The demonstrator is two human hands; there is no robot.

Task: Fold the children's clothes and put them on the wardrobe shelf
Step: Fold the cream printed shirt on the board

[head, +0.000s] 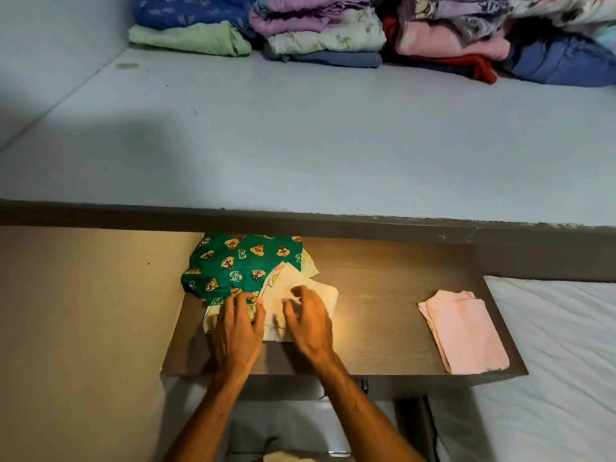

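Note:
A folded cream garment (320, 295) lies on the brown wardrobe shelf (383, 295), partly over a green garment with cartoon chipmunks (233, 265). My left hand (238, 328) rests on the cream garment's left edge with fingers spread. Just to the right, my right hand (308, 321) hovers over or touches the same garment, fingers curled and apart. A folded pink garment (463, 331) sits at the shelf's right end.
Above, a pale grey upper shelf (300, 145) holds stacks of folded clothes (333, 31) along its back. A tan side wall (83, 328) bounds the left. A white bed sheet (560, 361) lies at lower right.

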